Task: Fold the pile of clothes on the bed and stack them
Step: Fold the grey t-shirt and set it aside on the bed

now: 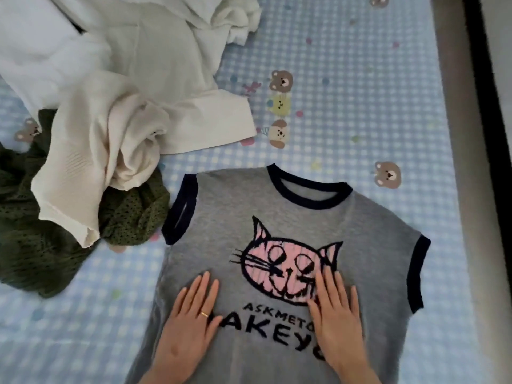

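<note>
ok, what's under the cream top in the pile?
A dark green knit garment lies under the cream top, showing below and to its left. How far the knit runs beneath, or whether anything else is under there, is covered.

Vest (291, 217) flat on bed (360, 92), near side. Both hands on it: left hand (188, 322), right hand (336, 314). Clothes pile (110, 106) behind-left of vest.
</note>
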